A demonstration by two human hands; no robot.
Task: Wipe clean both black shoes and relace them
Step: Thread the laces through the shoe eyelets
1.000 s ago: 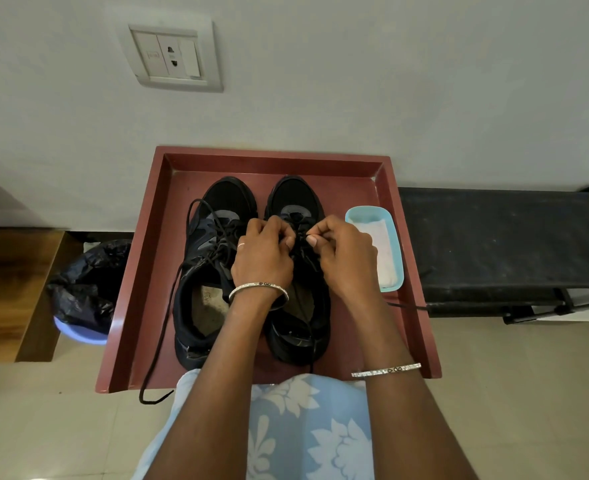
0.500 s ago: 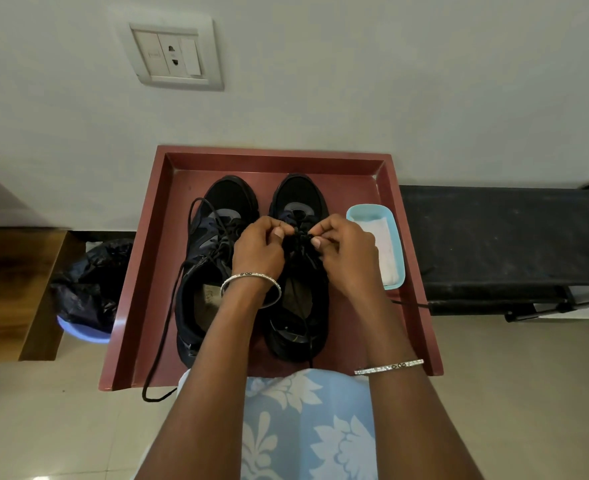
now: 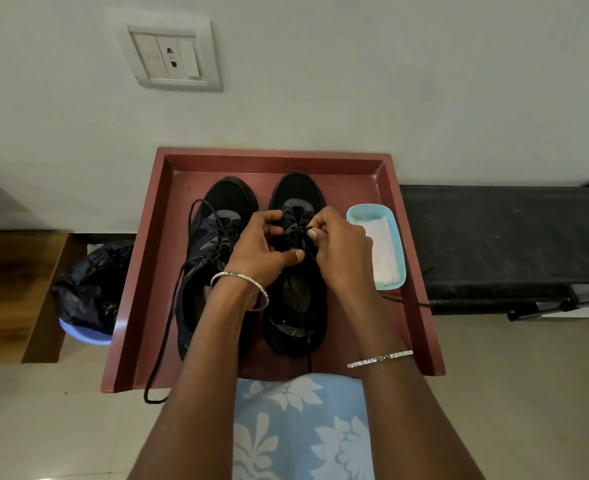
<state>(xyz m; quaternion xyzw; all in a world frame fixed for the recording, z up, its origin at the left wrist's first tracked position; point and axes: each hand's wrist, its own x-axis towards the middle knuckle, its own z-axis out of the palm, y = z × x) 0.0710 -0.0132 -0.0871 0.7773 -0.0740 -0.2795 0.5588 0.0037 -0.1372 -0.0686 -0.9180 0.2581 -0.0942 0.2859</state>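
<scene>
Tray: red tray [image 3: 275, 160] against the wall, with a raised rim on the far side and both sides.
Shoes: left shoe [image 3: 230, 199] and right shoe [image 3: 298, 192] sit side by side, toes to the wall.
Left hand [image 3: 258, 251]: fingers curled, pinching the right shoe's lace [image 3: 297, 231].
Right hand [image 3: 343, 252]: thumb and forefinger pinch the same lace.
Edges: loose lace [image 3: 163, 341] hangs over the near edge — a lace end [image 3: 407, 302] crosses the right rim.
Room: blue dish [image 3: 399, 237] sits just beside the right hand; a strip of tray floor shows left of the left shoe.
</scene>
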